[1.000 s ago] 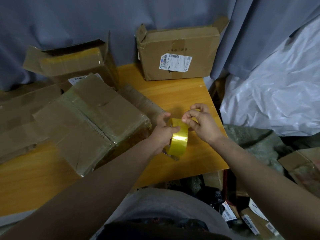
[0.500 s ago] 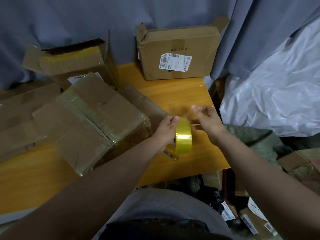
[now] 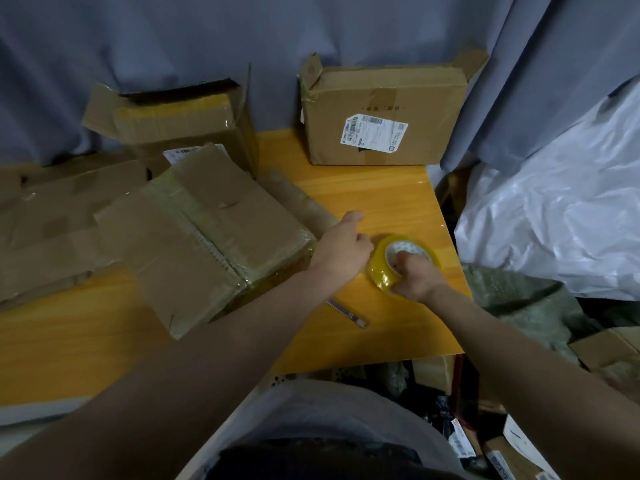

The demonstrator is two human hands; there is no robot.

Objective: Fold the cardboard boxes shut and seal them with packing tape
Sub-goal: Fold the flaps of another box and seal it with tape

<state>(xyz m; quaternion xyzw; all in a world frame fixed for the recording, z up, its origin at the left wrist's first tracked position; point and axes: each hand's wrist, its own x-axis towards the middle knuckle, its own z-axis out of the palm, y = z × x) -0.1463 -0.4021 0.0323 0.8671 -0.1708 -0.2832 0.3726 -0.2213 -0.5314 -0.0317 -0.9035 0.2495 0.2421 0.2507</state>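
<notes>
Head view: right hand [image 3: 417, 277] grips tape roll [image 3: 379, 269], core facing up.

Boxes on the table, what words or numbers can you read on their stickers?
White sticker on the back box: barcode and print, too small to read.
Dark print above it: blurred, unreadable.
Sticker behind the taped box: mostly hidden, unreadable.
Core of the tape roll: blurred print.
Nothing can be quoted.

- The head camera looks forward and down, close over the table [image 3: 381, 188].
- The right hand [image 3: 417, 277], gripping the tape roll [image 3: 381, 270], sits just right of frame centre.
</notes>
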